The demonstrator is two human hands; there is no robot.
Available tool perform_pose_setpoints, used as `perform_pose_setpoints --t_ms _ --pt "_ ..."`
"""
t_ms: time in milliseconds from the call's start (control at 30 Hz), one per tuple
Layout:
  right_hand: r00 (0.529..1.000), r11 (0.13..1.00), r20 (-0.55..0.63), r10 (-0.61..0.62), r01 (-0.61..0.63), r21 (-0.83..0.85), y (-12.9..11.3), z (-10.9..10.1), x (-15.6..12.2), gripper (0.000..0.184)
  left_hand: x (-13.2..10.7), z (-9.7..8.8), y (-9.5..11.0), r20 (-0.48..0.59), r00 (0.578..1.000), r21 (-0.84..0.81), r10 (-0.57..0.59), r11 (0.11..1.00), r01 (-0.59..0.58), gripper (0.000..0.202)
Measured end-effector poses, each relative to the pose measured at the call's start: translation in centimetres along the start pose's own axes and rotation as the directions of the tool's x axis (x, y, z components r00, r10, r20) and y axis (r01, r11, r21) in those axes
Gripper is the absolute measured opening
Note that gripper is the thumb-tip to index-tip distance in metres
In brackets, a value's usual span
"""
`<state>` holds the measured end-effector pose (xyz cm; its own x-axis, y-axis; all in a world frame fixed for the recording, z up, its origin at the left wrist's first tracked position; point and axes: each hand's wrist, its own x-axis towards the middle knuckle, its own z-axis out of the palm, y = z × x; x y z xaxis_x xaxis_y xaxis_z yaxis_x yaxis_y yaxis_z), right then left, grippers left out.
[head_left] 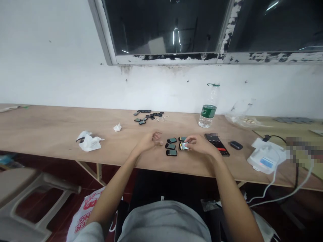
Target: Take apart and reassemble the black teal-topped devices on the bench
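Your right hand (pixel 199 145) is closed on a small black rectangular module (pixel 184 146), pinched between thumb and fingers, glossy face showing. Grip looks firm, but the fingers hide part of the module.

Your left hand (pixel 148 141) holds nothing. Fingers are loosely curled and part open, and the hand sits above the plywood desk (pixel 50 131), just left of the other modules. Can't tell if it touches the desk.

Module location: near the front edge of the desk, about mid-length, between your hands. Three loose modules (pixel 171 146) lie there in a short column, face up, with a fourth loose module (pixel 182 138) just behind the held one. A loose cluster of dark modules (pixel 147 117) sits further back near the rear edge, with small white bits (pixel 161 117) just right of it.

Right of your right hand: a smartphone (pixel 217 144), screen lit with digits, and beyond it a dark oval case (pixel 236 145). Near the rear edge: a water bottle (pixel 208 107) with a green label, upright, and a clear plastic bag (pixel 239 116) right of it. Left side of the desk: a crumpled tissue (pixel 89 142) and a small tissue scrap (pixel 117 127). Front right corner area: a white unit (pixel 266 156) with a cable.
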<state>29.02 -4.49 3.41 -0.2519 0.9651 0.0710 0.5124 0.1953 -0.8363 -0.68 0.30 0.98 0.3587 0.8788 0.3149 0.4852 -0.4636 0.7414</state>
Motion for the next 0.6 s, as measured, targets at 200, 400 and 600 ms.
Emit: perform_pose_setpoints --t_ms 200,400,600 --pt "0.983 0.988 0.097 0.157 -0.157 -0.014 2.8 -0.7 0.4 0.022 0.4 -0.8 -3.1 0.108 0.988 0.049 -0.111 0.993 0.106 0.051" --pt "0.977 0.972 0.055 0.208 -0.200 -0.123 3.1 -0.2 0.5 0.022 0.1 -0.6 -2.4 0.133 0.982 0.057 -0.134 0.990 0.127 0.057" --pt "0.997 0.893 -0.070 0.022 -0.051 -0.447 0.6 0.2 -0.6 0.014 0.2 -0.6 -2.6 0.130 0.972 0.129 -0.198 0.975 0.181 0.055"
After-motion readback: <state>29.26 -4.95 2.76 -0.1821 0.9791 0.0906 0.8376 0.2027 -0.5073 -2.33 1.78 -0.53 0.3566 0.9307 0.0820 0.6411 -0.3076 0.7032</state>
